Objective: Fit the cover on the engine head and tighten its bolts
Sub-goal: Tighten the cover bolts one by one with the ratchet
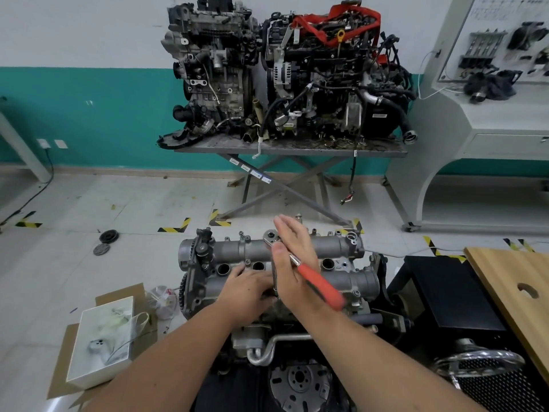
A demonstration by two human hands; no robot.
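Two bare forearms reach in from the bottom edge, no sleeves showing. The left hand (246,285) and right hand (292,263) wear no gloves, rings or watch.

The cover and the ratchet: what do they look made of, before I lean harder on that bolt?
The cover looks like cast aluminium: dull, grainy grey, unpainted, with moulded bosses. The ratchet has a bright, mirror-like head and shank, probably chromed steel; its orange grip looks like matte plastic or rubber, though motion blur leaves that open. The right hand has its fingers straight; the left hand rests on the cover.
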